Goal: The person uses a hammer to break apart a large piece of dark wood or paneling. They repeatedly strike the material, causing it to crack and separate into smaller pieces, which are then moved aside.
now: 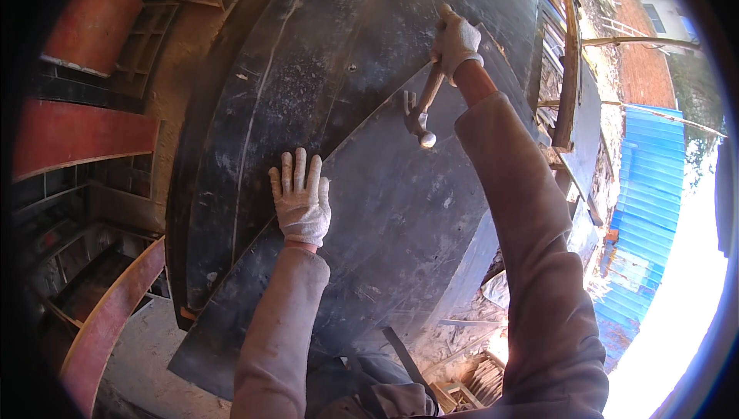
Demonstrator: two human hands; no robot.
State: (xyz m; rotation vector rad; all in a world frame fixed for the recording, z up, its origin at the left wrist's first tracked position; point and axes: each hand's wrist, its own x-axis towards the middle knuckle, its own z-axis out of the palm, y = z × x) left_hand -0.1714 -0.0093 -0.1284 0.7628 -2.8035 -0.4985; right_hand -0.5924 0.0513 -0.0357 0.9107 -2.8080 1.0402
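Two dark, scuffed sheets of board lie in front of me. The nearer sheet [392, 219] meets the far sheet [308, 65] along a slanting edge. My left hand [302, 202], in a whitish knit glove, lies flat with its fingers spread across that edge. My right hand [456, 40], also gloved, is closed around the handle of a claw hammer [420, 120]. The hammer's head hangs toward me, over the nearer sheet. One finger or the thumb of that hand points away from me, close to the far sheet's surface.
Curved reddish panels [92, 136] with ribbed frames stand on the left. Wooden poles [568, 80] and loose boards run along the right edge. Beyond them is a blue corrugated sheet wall [643, 188]. Wood scraps [469, 388] lie low, right of centre.
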